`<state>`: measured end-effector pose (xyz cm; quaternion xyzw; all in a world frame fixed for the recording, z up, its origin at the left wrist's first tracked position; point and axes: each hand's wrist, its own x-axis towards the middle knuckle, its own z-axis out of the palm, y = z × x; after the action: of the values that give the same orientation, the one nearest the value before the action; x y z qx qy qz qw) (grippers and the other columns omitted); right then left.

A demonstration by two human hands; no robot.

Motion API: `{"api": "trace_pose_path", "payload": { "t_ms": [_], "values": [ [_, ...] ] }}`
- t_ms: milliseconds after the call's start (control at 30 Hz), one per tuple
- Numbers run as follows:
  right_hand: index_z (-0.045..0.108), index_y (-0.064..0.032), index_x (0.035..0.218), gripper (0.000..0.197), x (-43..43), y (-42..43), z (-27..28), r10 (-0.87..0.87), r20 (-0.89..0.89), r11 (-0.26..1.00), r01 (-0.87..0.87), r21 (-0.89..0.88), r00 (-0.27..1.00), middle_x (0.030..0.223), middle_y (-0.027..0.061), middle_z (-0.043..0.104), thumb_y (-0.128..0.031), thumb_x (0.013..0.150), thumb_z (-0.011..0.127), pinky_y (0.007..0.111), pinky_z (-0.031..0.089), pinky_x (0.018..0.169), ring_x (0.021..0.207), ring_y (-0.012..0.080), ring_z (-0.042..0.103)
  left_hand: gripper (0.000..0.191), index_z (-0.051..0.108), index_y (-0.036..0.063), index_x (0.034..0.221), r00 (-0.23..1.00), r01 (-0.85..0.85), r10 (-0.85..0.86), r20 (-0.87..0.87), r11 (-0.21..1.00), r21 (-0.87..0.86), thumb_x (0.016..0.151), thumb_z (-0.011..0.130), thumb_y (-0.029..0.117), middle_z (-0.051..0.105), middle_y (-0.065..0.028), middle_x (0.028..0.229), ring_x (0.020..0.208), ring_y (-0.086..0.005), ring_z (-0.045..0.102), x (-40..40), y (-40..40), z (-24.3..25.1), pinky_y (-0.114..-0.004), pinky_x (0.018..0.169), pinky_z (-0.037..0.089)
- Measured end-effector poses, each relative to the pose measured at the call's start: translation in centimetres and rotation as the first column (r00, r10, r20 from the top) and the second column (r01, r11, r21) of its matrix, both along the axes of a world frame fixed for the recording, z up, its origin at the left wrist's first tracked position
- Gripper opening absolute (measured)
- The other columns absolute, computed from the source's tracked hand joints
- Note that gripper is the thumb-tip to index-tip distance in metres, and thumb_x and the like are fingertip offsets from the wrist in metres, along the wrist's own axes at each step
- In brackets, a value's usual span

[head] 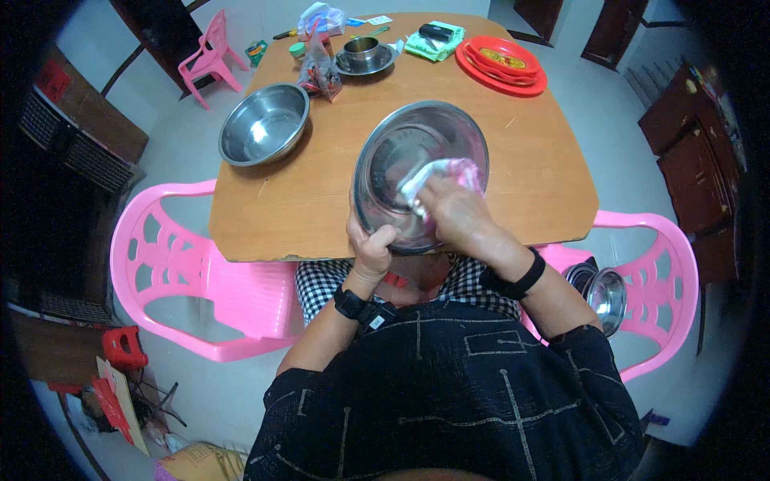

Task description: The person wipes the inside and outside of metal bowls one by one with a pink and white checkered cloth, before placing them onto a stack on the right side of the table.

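Just over the near edge of the wooden table (325, 204), a stainless steel basin (397, 144) is tilted with its hollow towards me. My left hand (370, 243) grips its lower left rim, the thumb over the edge. In my right hand (457, 210) is a white and pink cloth (463, 171), pressed inside the basin; hand and cloth are blurred. Part of the basin's inside is hidden behind them. A second stainless steel basin (258, 129) rests upright on the table to the left.
Red plastic plates (502, 63) are stacked at the far right. A metal bowl (361, 51) on a metal plate, a clear plastic bag (319, 69) and a green packet (434, 45) lie farther back. Pink chairs (252, 294) flank me; metal bowls (604, 297) sit on the right one.
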<state>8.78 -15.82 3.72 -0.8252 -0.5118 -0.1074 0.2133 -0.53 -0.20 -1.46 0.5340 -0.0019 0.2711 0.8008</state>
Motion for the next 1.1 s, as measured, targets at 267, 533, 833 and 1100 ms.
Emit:
{"api": "trace_pose_path", "payload": {
  "t_ms": [267,533,833,1100],
  "values": [
    [0.058,-0.0017,0.101,0.027,-0.5,4.2,0.7,0.362,-0.515,0.908,-0.169,0.384,0.777,0.095,0.0094,0.063,0.003,0.076,0.064,0.035,0.052,0.075,0.088,0.0243,0.064,0.099,0.019,0.0006,0.157,0.995,0.046,-0.052,0.088,0.996,0.074,0.074,0.071,0.013,0.054,-0.0129,0.132,0.117,-0.0224,0.057,0.5,-0.3,0.9,-0.036,0.104,0.044],
    [0.057,0.0014,0.112,0.031,0.6,4.0,4.4,0.716,-0.612,0.620,0.096,0.779,0.336,0.107,0.0050,0.060,0.005,0.083,0.064,0.026,0.052,0.086,0.096,0.0103,0.061,0.079,0.040,-0.0013,0.141,0.999,0.041,-0.038,-0.018,0.955,0.293,0.068,0.069,0.010,0.056,-0.0095,0.124,0.113,-0.0202,0.057,0.9,0.8,-1.1,-0.032,0.098,0.046],
    [0.067,-0.0097,0.100,0.024,-3.0,1.5,7.0,0.150,0.444,0.906,-0.302,0.295,0.883,0.102,0.0072,0.063,-0.017,0.076,0.064,0.039,0.047,0.076,0.099,0.0271,0.061,0.050,0.059,-0.0006,0.123,0.999,0.036,-0.029,-0.021,0.893,0.449,0.074,0.071,0.006,0.065,-0.0117,0.119,0.109,-0.0235,0.062,0.9,1.2,1.7,-0.037,0.095,0.050],
    [0.066,-0.0127,0.095,0.023,-2.3,0.7,9.4,0.153,0.659,0.872,-0.415,0.261,0.736,0.101,0.0060,0.059,-0.024,0.075,0.063,0.037,0.041,0.076,0.103,0.0279,0.058,0.047,0.061,-0.0051,0.118,0.990,0.133,-0.086,-0.108,0.805,0.578,0.071,0.063,0.003,0.068,-0.0129,0.111,0.102,-0.0223,0.065,-1.1,1.1,7.0,-0.034,0.091,0.051]
  ]
}}
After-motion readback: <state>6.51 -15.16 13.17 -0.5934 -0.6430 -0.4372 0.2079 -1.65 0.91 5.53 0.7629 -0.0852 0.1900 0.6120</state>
